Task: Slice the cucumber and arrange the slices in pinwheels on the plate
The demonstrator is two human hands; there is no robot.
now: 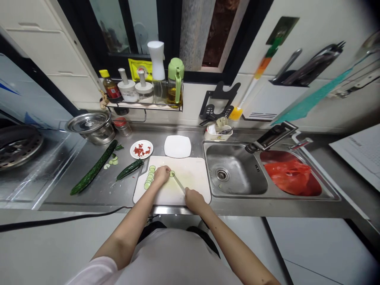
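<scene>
On the white cutting board (166, 198), the fingers of my left hand (162, 175) are closed at a small round of cucumber (171, 173). My right hand (194, 200) grips the handle of a knife (179, 183), its blade slanting up and left to touch that cucumber round. To the left of my left hand, a row of cucumber slices (149, 178) overlaps along the board's edge. Off the board lies a shorter piece of cucumber (130, 169), and farther left a long whole cucumber (94, 168).
Behind the board are a plate with chopped red bits (133, 152) and a white square plate (177, 146). Cucumber scraps (113, 160) and a lidded steel pot (97, 132) are left. To the right is a double sink (237, 190), one basin holding a red plastic bag (287, 176).
</scene>
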